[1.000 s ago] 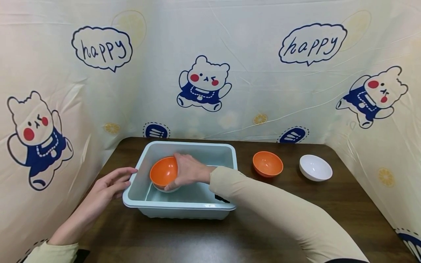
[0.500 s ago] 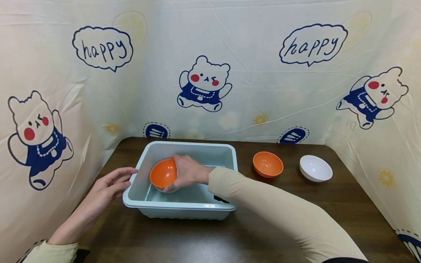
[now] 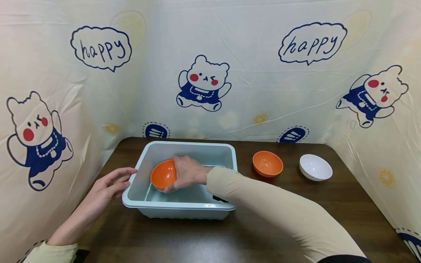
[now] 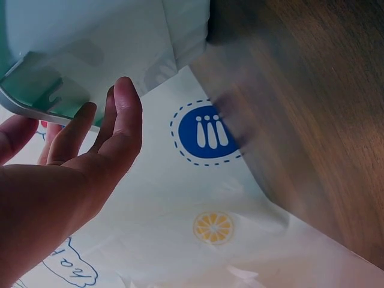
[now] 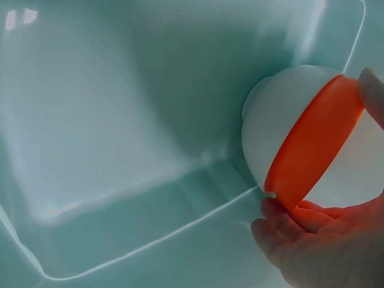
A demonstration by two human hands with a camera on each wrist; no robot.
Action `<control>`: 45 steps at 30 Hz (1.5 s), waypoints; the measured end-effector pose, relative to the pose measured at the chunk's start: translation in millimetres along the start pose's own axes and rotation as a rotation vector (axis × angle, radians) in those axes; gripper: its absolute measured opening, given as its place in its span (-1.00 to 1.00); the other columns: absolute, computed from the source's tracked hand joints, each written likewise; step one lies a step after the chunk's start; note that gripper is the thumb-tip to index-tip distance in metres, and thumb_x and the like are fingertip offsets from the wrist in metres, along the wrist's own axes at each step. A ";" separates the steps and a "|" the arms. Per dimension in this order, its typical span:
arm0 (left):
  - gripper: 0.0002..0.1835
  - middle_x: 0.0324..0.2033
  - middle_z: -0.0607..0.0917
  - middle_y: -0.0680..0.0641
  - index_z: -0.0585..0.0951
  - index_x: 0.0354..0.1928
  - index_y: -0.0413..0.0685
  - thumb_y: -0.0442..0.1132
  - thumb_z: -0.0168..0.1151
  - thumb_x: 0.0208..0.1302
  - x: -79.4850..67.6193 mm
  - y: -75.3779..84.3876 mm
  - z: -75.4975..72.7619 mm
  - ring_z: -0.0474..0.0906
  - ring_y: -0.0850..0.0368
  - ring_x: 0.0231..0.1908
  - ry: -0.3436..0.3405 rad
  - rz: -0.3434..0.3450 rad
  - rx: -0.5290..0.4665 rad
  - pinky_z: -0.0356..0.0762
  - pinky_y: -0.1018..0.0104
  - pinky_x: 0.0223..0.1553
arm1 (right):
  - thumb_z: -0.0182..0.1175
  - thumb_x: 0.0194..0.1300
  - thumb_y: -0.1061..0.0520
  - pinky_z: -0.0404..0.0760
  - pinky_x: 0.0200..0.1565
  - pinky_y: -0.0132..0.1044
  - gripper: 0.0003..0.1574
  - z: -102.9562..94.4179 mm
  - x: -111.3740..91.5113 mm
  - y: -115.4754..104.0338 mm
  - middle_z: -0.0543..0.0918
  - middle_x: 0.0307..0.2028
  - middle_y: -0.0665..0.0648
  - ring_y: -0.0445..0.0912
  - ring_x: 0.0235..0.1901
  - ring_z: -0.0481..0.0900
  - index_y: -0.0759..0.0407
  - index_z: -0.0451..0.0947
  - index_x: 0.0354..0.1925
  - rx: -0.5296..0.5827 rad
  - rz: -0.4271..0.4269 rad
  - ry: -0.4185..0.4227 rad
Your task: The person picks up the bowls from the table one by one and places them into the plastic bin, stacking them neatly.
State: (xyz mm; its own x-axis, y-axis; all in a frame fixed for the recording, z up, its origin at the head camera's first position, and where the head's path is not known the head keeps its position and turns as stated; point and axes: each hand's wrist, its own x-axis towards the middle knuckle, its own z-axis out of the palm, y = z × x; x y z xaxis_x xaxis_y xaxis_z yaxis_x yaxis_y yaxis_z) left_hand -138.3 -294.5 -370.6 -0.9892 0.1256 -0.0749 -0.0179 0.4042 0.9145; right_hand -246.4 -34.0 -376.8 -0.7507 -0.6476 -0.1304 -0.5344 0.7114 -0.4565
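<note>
Bowl stacking, I'd say: the right hand (image 3: 189,171) pinches an orange bowl (image 3: 162,175), nested in a white bowl (image 5: 285,120) inside the basin (image 3: 179,205), whose rim the left hand (image 3: 109,186) touches, fingers loose. Next probably calls for letting go.

I log a curtained-off tabletop workspace, wider room undeterminable: cartoon-printed cloth (image 3: 256,91) hangs beyond and outside the left hand (image 3: 106,188) and right hand (image 3: 190,171); wood-grain table (image 3: 158,239) below.
</note>
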 end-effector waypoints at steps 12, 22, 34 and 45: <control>-0.52 0.50 0.32 -0.40 0.38 0.49 -0.19 -0.17 0.01 0.68 0.1 -0.5 -0.4 0.56 0.35 0.09 -0.006 -0.006 -0.019 0.66 0.31 -0.04 | 0.53 0.12 -0.39 0.51 -0.09 -0.31 0.03 4.8 1.6 -0.9 0.53 -0.08 -0.02 -0.12 -0.10 0.47 0.13 0.36 0.29 -0.102 0.024 -0.015; -0.52 0.48 0.35 -0.40 0.38 0.49 -0.21 -0.17 0.02 0.68 0.8 -0.8 -0.8 0.57 0.38 0.06 -0.004 0.003 -0.025 0.66 0.31 -0.05 | 0.48 0.18 -0.40 0.50 -0.06 -0.31 0.04 6.6 0.5 -0.6 0.52 -0.06 -0.01 -0.12 -0.08 0.45 0.14 0.33 0.33 -0.119 0.011 -0.032; -0.51 0.47 0.39 -0.37 0.39 0.49 -0.20 -0.15 0.04 0.68 1.3 -0.5 -0.4 0.53 0.48 0.06 -0.006 0.005 -0.020 0.63 0.32 -0.06 | 0.43 0.20 -0.47 0.47 0.00 -0.32 0.11 10.4 -0.2 0.2 0.50 -0.02 -0.01 -0.11 -0.06 0.43 0.21 0.32 0.36 -0.163 -0.003 0.000; -0.52 0.47 0.38 -0.36 0.39 0.49 -0.18 -0.15 0.03 0.68 0.9 -1.2 -0.5 0.53 0.47 0.07 -0.002 0.002 -0.024 0.61 0.33 -0.06 | 0.40 0.20 -0.52 0.47 0.07 -0.32 0.20 10.0 -2.6 -2.4 0.51 0.07 0.02 -0.09 -0.02 0.45 0.21 0.26 0.44 -0.174 0.026 -0.037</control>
State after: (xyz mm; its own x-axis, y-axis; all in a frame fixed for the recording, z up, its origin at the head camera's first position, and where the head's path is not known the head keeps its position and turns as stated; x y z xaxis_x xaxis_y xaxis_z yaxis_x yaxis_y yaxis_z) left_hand -139.2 -295.4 -371.5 -0.9890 0.1284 -0.0738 -0.0194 0.3820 0.9240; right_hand -239.3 -36.8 -384.1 -0.7518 -0.6359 -0.1743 -0.5768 0.7623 -0.2935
